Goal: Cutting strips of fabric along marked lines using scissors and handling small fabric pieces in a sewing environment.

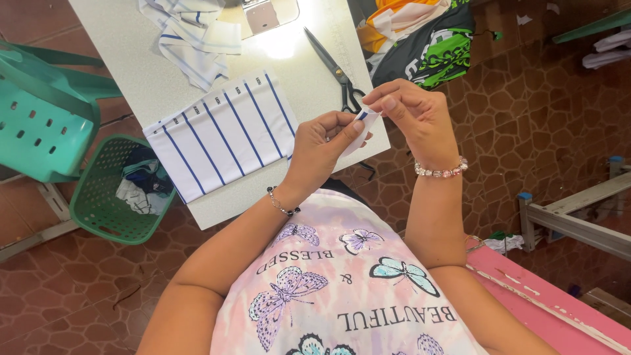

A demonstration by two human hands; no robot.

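Together, both hands, left hand (322,141) and right hand (411,112), pinch a small striped fabric strip (361,128) above the bench (131,59) edge, near the scissors (338,72).

Bright, even daylight. A lamp burns a white glare patch onto the counter (131,59) at top centre. Shadows stay soft; edges bow slightly, perhaps from a wide lens.

Scissors (336,72) lie beside striped fabric (223,135) on the table (138,59); a green basket (105,210) stands below.
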